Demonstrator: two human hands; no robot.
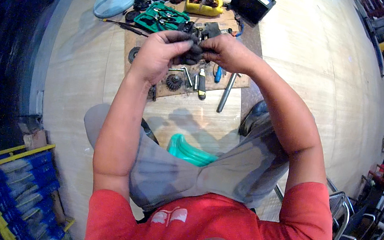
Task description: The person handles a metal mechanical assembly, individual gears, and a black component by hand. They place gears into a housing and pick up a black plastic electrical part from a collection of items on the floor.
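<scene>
I see a dark, knobbly part (196, 42), outline blurred, pinched between the blackened left fingers (180, 47) and right fingers (212, 46).

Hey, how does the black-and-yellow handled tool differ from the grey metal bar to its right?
Colour: the handled tool is black and yellow, while the metal bar is plain grey.
Length: the bar looks longer than the handled tool.
Pose: the bar slants with its far end to the right; the handled tool's far end tips slightly left.
Shared: both are long and narrow, and neither is held.
</scene>
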